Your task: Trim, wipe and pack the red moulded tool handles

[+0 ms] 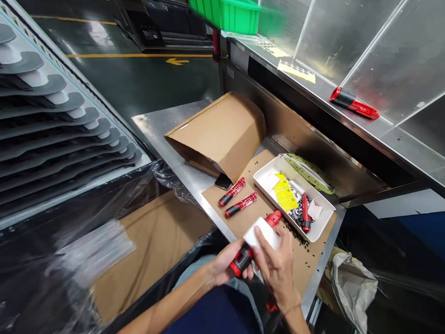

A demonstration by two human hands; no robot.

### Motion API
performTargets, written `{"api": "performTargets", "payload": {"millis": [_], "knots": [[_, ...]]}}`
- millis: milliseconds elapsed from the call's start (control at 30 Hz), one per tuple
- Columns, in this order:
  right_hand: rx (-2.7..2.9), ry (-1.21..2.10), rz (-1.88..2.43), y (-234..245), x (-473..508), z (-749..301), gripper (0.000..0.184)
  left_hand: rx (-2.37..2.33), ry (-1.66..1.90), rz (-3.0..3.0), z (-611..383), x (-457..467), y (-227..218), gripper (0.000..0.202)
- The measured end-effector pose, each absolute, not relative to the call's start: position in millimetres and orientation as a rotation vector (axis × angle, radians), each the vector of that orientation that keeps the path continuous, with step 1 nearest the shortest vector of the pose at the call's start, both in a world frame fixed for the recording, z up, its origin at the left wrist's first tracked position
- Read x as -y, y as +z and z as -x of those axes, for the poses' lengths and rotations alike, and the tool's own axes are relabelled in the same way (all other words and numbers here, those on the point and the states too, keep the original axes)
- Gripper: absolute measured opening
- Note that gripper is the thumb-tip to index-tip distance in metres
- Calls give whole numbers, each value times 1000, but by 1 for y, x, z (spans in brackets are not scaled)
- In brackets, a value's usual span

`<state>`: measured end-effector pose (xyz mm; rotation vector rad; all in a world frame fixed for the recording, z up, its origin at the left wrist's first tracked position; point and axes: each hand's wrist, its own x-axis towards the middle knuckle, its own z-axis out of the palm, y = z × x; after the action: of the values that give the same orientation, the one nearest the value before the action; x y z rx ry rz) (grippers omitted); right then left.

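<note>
My left hand (225,263) is closed around the lower end of a red-and-black plastic tool housing (243,260). Its red tip pokes out at the far side. My right hand (276,260) presses a folded white wipe (259,234) against the middle of the housing, covering that part. Whether the wipe is cloth or paper I cannot tell. To the left on the cardboard lie two housing halves, one red-and-black half shell (232,192) and a second half shell (241,204). Below my right wrist a bit of another red part (271,306) shows, mostly hidden.
A white tray (259,178) holds a yellow label sheet (285,192), small black pieces and a red-and-black part (305,213). Behind it sits a green pouch (309,174). An open cardboard box (219,130) lies back left. Another housing (354,103) rests on the upper ledge.
</note>
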<state>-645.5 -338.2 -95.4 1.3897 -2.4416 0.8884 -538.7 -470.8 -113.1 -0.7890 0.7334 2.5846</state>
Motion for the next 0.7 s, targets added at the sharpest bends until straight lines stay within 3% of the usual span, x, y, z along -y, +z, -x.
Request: {"api": "performTargets", "payload": {"millis": [133, 267, 700], "knots": [[2522, 808, -1288, -88, 330, 642, 36, -772, 2565, 722, 540, 472, -113, 60], [2519, 926, -1510, -88, 327, 642, 37, -814, 2515, 736, 542, 475, -113, 77], [2572, 973, -1165, -86, 344, 630, 35, -877, 2548, 748, 551, 478, -108, 74]]}}
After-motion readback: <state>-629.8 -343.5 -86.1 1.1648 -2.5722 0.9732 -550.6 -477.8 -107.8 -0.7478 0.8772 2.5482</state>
